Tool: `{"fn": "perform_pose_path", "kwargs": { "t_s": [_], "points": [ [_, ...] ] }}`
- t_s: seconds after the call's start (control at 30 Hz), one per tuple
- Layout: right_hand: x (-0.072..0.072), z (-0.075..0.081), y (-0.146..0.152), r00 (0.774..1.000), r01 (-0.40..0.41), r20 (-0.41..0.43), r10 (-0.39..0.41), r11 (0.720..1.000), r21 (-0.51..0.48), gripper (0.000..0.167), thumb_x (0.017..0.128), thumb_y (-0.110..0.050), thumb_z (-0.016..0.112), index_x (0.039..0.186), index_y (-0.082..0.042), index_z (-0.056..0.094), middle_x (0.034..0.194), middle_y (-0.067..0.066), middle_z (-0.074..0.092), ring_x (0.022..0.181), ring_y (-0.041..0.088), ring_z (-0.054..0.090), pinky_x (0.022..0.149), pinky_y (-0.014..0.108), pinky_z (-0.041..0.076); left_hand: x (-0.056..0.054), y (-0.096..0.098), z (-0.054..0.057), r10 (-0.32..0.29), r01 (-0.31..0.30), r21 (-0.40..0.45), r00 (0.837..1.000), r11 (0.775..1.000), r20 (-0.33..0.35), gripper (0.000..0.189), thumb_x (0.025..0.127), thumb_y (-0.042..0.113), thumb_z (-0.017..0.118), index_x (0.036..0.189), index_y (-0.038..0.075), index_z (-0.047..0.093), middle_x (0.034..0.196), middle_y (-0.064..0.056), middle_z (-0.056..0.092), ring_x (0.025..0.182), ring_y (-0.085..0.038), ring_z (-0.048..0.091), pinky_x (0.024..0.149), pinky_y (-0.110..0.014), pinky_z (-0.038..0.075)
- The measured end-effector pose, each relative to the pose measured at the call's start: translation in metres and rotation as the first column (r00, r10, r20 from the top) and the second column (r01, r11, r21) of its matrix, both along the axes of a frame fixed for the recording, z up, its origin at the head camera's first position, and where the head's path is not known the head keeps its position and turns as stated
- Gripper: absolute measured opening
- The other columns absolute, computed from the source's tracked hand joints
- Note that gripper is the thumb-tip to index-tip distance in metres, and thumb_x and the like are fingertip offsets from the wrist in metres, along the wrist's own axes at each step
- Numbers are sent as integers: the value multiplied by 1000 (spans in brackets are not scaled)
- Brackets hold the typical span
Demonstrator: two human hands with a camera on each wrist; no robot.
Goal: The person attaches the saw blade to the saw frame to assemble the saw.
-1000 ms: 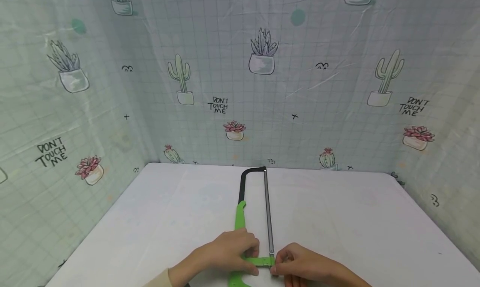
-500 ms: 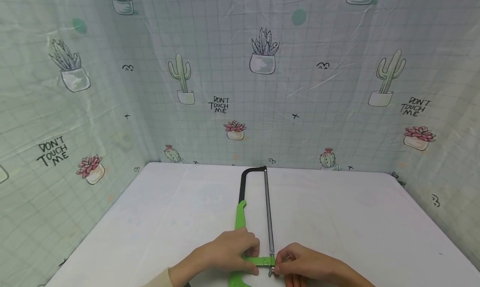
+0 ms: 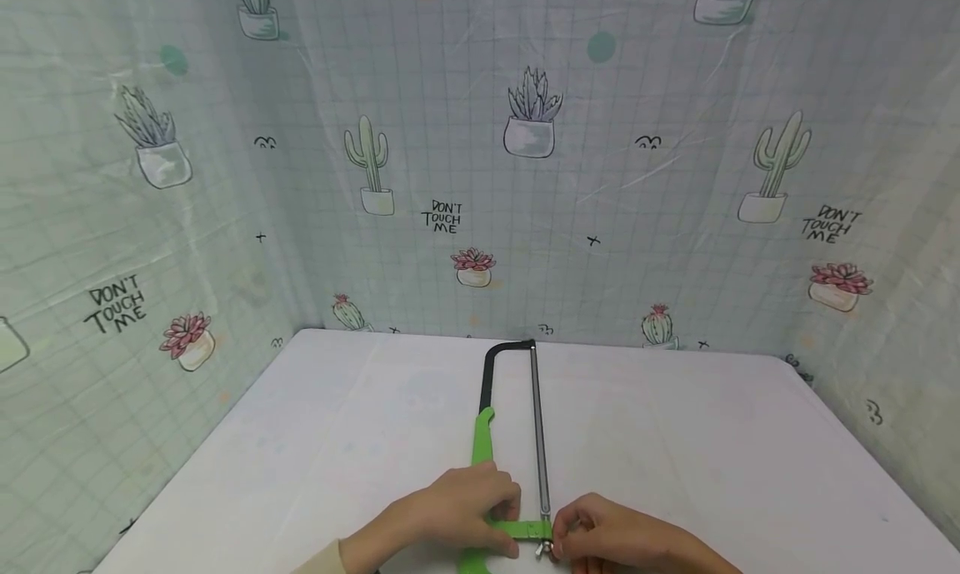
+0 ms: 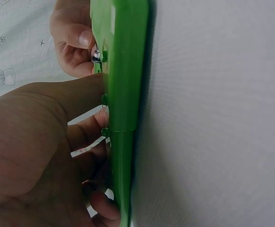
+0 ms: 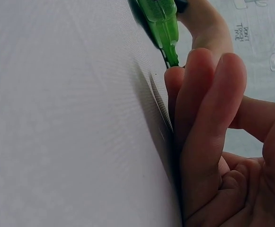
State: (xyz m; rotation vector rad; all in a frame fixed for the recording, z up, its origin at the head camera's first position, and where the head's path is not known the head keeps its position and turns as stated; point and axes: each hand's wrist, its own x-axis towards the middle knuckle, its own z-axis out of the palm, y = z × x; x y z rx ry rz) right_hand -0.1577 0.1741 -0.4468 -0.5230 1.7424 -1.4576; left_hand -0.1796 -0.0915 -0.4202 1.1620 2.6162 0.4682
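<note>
Down the middle of the worktop (image 3: 675, 449), from twelve o'clock to six, lies one saw (image 3: 487, 386), probably stiff and fairly light, its smooth metal perhaps slippery. The green frame (image 3: 482, 445) looks the surest hold, away from the single thin blade (image 3: 539, 432) on its three o'clock side. The left hand (image 3: 468, 507) grips the frame; the right hand (image 3: 611, 532) pinches one wing nut (image 3: 543, 549) near six. Toward twelve hangs one printed curtain (image 3: 420, 266).

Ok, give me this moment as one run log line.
left hand: grips hacksaw | right hand: fingers curled at wing nut | hacksaw: lying on table
</note>
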Motion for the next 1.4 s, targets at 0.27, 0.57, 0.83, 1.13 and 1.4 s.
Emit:
{"fn": "perform_pose_path", "kwargs": {
  "t_s": [0.27,0.57,0.83,1.13,1.4],
  "points": [
    [2,-4,1,1000,-12,-11,12,1000,-11,30,96,-15,58,104,13,65,68,-10,53,56,2,43,50,17,35,3,1,-1,-5,5,-5,1000,1000,13,27,83,52,80,88,31,63,82,22,51,81,5,42,68,-15,39],
    [4,-3,1,999,-10,-33,10,1000,-10,22,97,-15,59,102,6,66,63,-12,51,55,-1,45,50,16,35,2,2,-8,-21,21,16,1000,1000,-12,30,82,54,80,87,31,63,81,23,51,79,6,42,66,-14,40],
    [2,-4,2,998,-19,-67,18,1000,-13,37,98,-16,59,105,20,57,67,-9,53,55,1,44,49,17,34,1,3,-6,-13,13,19,1000,1000,-4,29,82,54,81,86,30,64,79,22,52,78,5,42,65,-15,40],
    [0,-2,1,996,-25,-88,25,1000,-6,41,98,-18,60,105,22,56,68,-8,55,56,1,45,50,17,36,0,2,-6,0,0,12,1000,1000,-10,30,82,55,80,85,31,63,79,22,52,78,4,42,66,-16,40],
    [1,0,0,998,-13,-62,12,1000,-5,26,98,-18,60,100,8,64,65,-8,56,53,0,44,48,15,35,1,2,-3,1,-1,4,1000,1000,-22,30,82,55,80,85,31,63,79,21,51,78,4,41,65,-16,39]
  ]
}}
